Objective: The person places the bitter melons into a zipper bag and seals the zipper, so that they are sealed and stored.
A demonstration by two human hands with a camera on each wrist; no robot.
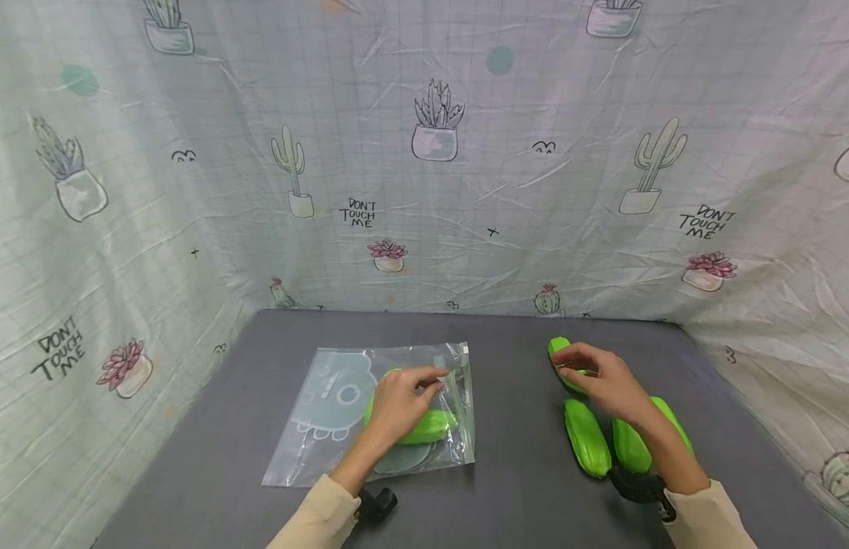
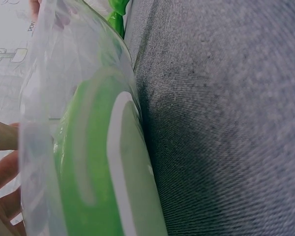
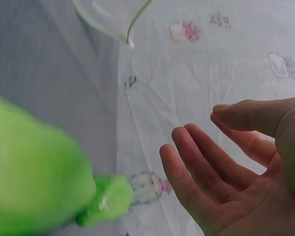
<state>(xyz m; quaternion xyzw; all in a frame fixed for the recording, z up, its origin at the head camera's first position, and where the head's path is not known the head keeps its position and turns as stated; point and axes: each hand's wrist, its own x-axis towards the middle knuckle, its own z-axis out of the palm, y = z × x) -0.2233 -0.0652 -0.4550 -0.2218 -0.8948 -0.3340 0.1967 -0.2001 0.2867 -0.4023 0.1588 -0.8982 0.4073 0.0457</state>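
A clear zip bag (image 1: 297,461) with a printed cartoon lies on the table, its zip edge facing right. Inside it is a bright green zucchini (image 1: 427,428), seen through the film in the left wrist view too. My left hand (image 1: 400,400) is over the bag and pinches its upper film near the mouth. On the right, my right hand (image 1: 599,381) hovers at a zucchini (image 1: 558,347) lying farthest back, partly hidden by the fingers. In the right wrist view the fingers (image 3: 179,169) are loosely spread with nothing between them.
Nearer me on the right lie more zucchini (image 1: 587,438), two of them partly covered by my right forearm. A dark grey cloth covers the table (image 1: 520,488). A cactus-print curtain (image 1: 493,191) encloses the back and both sides. Black straps (image 1: 379,505) circle my wrists.
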